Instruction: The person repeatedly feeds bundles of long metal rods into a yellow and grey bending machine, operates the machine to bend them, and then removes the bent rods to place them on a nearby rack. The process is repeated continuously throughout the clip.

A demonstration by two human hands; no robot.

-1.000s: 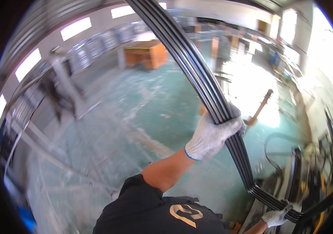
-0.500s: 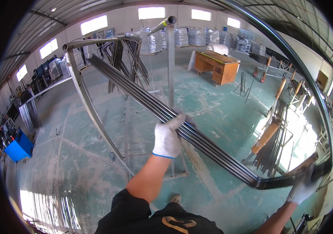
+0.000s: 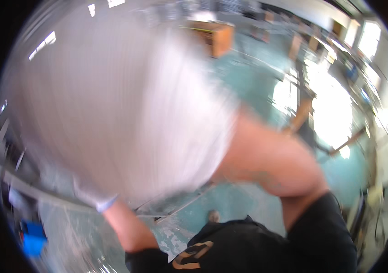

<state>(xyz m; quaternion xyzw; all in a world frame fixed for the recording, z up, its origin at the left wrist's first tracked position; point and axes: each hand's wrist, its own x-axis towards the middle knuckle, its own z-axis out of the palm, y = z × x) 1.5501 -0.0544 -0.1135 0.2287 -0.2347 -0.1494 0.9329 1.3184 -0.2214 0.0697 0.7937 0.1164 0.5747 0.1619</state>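
My right hand (image 3: 130, 104), in a white knit glove, is raised very close to the camera and smeared by motion. It covers most of the left and middle of the view, and its fingers cannot be made out. Beneath it my left hand (image 3: 87, 193) shows only as a strip of white glove with a blue cuff near the wrist. That hand's fingers are hidden too. Whatever either hand holds does not show, and the bent dark metal tubes are out of sight.
A wooden desk (image 3: 221, 40) stands far off on the green floor. At lower left is a blue box (image 3: 32, 239), near a curved pale metal rail (image 3: 44, 195). On the right, a brown post (image 3: 300, 113) rises beside sunlit patches.
My right hand has swung from the far right across to the left, up close to the camera. My left hand has moved down and left. The bundle of bent tubes has left sight.
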